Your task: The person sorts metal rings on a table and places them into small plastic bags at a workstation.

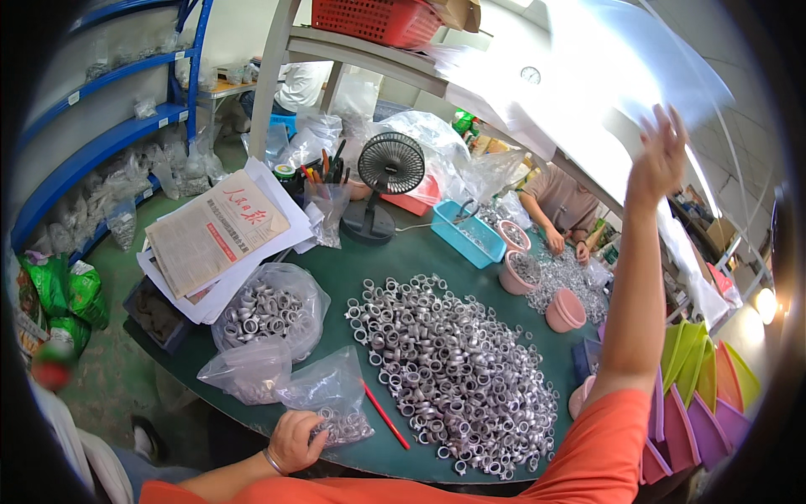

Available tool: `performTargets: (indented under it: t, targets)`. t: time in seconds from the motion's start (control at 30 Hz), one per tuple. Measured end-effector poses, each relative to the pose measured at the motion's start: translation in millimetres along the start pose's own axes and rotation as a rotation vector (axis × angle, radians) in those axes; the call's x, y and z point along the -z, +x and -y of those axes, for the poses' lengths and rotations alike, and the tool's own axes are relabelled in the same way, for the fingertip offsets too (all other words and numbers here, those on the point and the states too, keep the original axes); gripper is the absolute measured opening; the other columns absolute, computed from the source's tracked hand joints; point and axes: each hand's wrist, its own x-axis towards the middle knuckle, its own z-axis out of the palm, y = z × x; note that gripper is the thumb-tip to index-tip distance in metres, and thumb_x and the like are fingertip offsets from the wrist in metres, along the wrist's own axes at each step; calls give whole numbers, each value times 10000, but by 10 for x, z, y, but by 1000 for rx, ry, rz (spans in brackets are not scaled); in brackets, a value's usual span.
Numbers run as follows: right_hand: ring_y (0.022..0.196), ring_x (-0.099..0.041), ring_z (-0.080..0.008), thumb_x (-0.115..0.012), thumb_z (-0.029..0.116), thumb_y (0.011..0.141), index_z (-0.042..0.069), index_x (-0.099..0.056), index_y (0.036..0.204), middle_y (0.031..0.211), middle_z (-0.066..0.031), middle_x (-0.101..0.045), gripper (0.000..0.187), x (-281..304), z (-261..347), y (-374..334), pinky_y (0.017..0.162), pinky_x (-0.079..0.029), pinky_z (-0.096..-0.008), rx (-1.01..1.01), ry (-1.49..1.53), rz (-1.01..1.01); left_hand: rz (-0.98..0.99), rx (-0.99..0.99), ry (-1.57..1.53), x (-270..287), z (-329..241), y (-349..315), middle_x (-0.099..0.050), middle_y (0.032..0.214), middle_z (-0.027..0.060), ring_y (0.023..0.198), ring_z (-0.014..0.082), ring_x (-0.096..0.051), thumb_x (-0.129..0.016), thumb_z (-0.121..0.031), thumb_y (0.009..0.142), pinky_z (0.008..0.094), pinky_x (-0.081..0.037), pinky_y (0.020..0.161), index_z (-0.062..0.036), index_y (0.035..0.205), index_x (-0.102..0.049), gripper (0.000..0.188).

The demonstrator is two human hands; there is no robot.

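Observation:
My left hand [295,441], at the table's near edge, has its fingers curled on the lower corner of a clear plastic bag [327,386] with several silver metal rings in it. High at the upper right, my right hand [657,160] is raised with fingers apart, slightly blurred. A translucent plastic sheet [672,63] hangs at its fingertips; whether they touch cannot be made out. A wide heap of silver metal rings [462,370] covers the middle of the green table. Just right of the bag lies a red pen-like stick [386,416].
Left of the heap are another filled bag [252,374], a ring-filled bag-lined container [273,307] and a newspaper [218,227]. Behind stand a black fan [388,181], a blue basket [468,233] and pink pots [565,311]. Across the table, another person's hands [567,245] handle small parts.

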Motion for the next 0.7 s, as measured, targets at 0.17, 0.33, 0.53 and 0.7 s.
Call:
performTargets:
  t: [0.17, 0.33, 0.53, 0.7]
  targets:
    - [826, -689, -259, -460, 247, 975, 378, -529, 1296, 953, -62, -712, 354, -877, -372, 201, 660, -530, -391, 55, -648, 168, 26, 118, -12, 30, 38, -5, -613, 914, 147, 809, 321, -594, -706, -85, 755, 386, -484, 744, -9, 987, -598, 267]
    - [937, -664, -301, -378, 302, 983, 359, -535, 1303, 1026, -104, -701, 361, -1316, -529, 276, 789, -511, -426, -214, -762, 307, -5, 164, -13, 12, 82, -45, -627, 876, 139, 774, 316, -601, -697, -67, 731, 382, -488, 717, -9, 926, -625, 216]
    - [1008, -642, -322, -418, 35, 840, 227, -625, 1229, 1131, -130, -666, 481, -1540, -399, 126, 879, -484, -396, -193, -537, 433, -23, 162, 17, 30, 85, -47, -618, 877, 147, 786, 338, -598, -695, -45, 716, 406, -478, 715, -16, 917, -617, 218]
    - [968, -644, -315, -495, 367, 831, 77, -491, 1303, 1227, -229, -541, 554, -1339, -245, 243, 798, -536, -414, -219, -651, 752, 34, 167, -48, -25, 88, -26, -611, 908, 168, 813, 359, -593, -684, -39, 737, 413, -474, 728, -8, 944, -596, 227]
